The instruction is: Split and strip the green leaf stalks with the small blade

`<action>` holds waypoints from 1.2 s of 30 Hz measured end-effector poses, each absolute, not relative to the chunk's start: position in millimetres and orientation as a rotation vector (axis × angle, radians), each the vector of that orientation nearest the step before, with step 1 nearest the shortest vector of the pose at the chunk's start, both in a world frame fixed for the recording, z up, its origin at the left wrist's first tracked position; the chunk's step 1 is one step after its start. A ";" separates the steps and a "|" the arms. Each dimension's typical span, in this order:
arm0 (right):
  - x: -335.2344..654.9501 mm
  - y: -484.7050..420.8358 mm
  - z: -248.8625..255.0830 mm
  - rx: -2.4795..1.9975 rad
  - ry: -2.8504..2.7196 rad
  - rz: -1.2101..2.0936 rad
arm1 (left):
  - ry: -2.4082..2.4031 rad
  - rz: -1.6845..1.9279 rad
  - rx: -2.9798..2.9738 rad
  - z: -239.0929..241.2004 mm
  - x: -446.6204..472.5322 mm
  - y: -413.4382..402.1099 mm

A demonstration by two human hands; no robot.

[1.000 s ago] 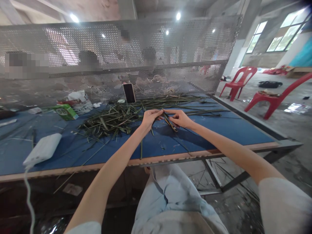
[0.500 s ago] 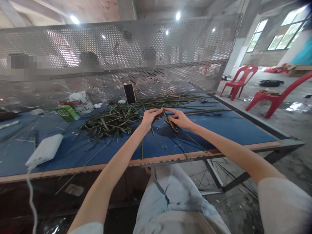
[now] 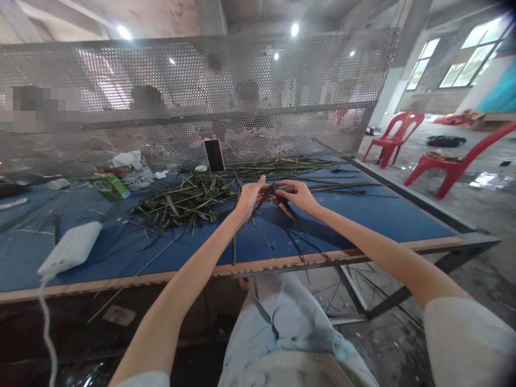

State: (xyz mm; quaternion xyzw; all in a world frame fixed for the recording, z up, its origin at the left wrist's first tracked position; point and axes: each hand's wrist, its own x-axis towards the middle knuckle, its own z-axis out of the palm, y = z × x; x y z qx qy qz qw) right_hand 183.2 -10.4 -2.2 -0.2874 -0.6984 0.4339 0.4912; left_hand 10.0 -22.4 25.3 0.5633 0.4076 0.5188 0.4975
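Note:
Over the table my left hand (image 3: 250, 199) has its thumb raised while its fingers curl against a dark green leaf strip (image 3: 264, 199). Facing it, my right hand (image 3: 299, 195) pinches the folded top of the same strip. Below the right fingers sticks out a small yellowish, pointed thing (image 3: 286, 208), too small to identify. Loose ends of leaf hang from the hands toward the table's front edge. Left of my hands lies a tangled heap of leaf strips (image 3: 177, 204), and long strips (image 3: 278, 171) are spread behind them.
On the blue table (image 3: 387, 217) a phone (image 3: 214, 155) stands upright at the back. To the left are a green box (image 3: 110, 186), a crumpled bag (image 3: 133, 171) and a white power bank (image 3: 72, 247) with a cable. A perforated metal screen (image 3: 282, 97) rises behind; red chairs (image 3: 393, 137) stand right.
My left thumb has lifted away from the strip, where both hands' fingertips met before. The folded leaf now shows between the hands, with the right fingers on its top.

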 end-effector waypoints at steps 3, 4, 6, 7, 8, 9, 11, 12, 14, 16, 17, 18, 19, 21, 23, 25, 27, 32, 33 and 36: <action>184.3 -6.4 -3.5 -0.673 -1.675 1.065 | 0.969 1.236 1.340 25.8 7.2 -19.0; 184.5 -5.0 -4.2 -0.672 -1.673 1.068 | 0.963 1.233 1.341 26.0 6.5 -18.6; 184.8 -2.5 -5.5 -0.676 -1.678 1.075 | 0.963 1.229 1.353 26.5 6.0 -19.2; 184.9 -1.5 -6.1 -0.678 -1.684 1.078 | 0.969 1.226 1.364 26.9 6.2 -20.2; 185.1 -0.9 -6.5 -0.681 -1.689 1.079 | 0.975 1.220 1.381 27.3 6.5 -21.4; 185.2 -0.5 -6.7 -0.683 -1.695 1.078 | 0.981 1.217 1.404 27.7 7.2 -22.8; 185.3 -0.9 -6.6 -0.680 -1.720 1.067 | 1.001 1.225 1.453 28.4 8.8 -25.3; 185.1 -1.6 -6.3 -0.677 -1.736 1.060 | 1.014 1.236 1.472 28.5 9.6 -26.3; 184.4 -3.9 -5.3 -0.670 -1.755 1.052 | 1.038 1.264 1.485 28.5 10.8 -27.2; 183.4 -6.7 -4.0 -0.674 -1.744 1.057 | 1.045 1.277 1.468 28.2 11.2 -27.0; 182.8 -8.0 -3.4 -0.683 -1.733 1.067 | 1.040 1.277 1.458 27.9 11.1 -26.6; 182.4 -9.1 -2.7 -0.696 -1.722 1.083 | 1.035 1.279 1.450 27.6 10.8 -26.0; 181.9 -10.0 -2.0 -0.715 -1.710 1.105 | 1.029 1.282 1.445 27.3 10.6 -25.4; 180.9 -10.9 -0.7 -0.755 -1.679 1.163 | 1.016 1.286 1.449 26.8 10.4 -24.0; 179.8 -10.5 0.7 -0.774 -1.627 1.232 | 1.001 1.277 1.463 26.3 10.7 -23.0; 178.4 -9.6 2.2 -0.782 -1.565 1.328 | 0.988 1.258 1.473 25.8 11.4 -22.4; 177.5 -9.0 4.0 -0.788 -1.512 1.435 | 0.985 1.240 1.475 25.0 12.1 -22.1; 178.4 -10.6 7.7 -0.773 -1.467 1.565 | 0.975 1.234 1.478 21.4 11.4 -20.2; 179.0 -10.9 7.9 -0.768 -1.473 1.574 | 0.967 1.237 1.475 20.7 10.9 -19.5; 180.6 -10.7 7.0 -0.740 -1.522 1.567 | 0.933 1.240 1.449 19.3 9.0 -17.1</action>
